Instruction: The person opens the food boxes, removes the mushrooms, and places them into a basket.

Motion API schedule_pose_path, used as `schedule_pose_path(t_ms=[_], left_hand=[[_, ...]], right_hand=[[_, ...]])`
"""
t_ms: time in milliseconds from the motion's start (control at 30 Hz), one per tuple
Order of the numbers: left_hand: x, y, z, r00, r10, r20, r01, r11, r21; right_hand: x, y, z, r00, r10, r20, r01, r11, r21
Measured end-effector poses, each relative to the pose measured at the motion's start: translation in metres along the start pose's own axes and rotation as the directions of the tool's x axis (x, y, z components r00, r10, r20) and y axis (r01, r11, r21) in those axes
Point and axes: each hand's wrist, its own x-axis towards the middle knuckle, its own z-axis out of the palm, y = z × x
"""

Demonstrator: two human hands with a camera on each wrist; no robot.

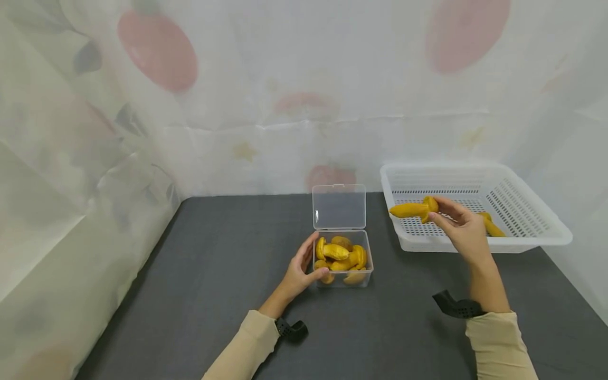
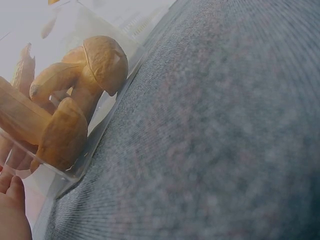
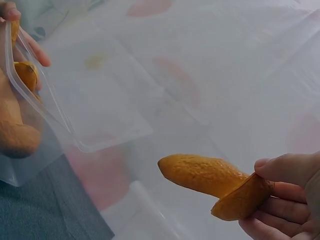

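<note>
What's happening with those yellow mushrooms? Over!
Right grip pinching one mushroom by white basket. Left grip holding clear box, more mushrooms inside. Lid open, nothing seen blocking.

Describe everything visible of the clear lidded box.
The clear box looks like rigid plastic, with see-through walls and a rectangular lid raised open at the far edge. It sits upright on the dark tabletop, left of the white basket, holding several yellow mushroom-shaped pieces. The left hand holds its left side, thumb near the front corner.
</note>
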Motion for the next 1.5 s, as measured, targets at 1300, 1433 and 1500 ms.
schedule_pose_path(t_ms=[1300, 1433, 1500], left_hand=[[0.0, -0.005, 0.0, 0.997, 0.078, 0.001, -0.078, 0.996, 0.044], [0.0, -0.006, 0.0, 0.996, 0.085, -0.001, -0.085, 0.995, 0.047], [0.0, -0.005, 0.0, 0.998, 0.059, -0.003, -0.059, 0.997, 0.041]], right_hand=[[0.0, -0.008, 0.016, 0.996, 0.024, 0.084, -0.011, 0.989, -0.15], [-0.002, -0.011, 0.024, 0.993, 0.016, 0.116, 0.0, 0.991, -0.136], [-0.003, -0.013, 0.029, 0.991, 0.012, 0.135, 0.003, 0.994, -0.109]])
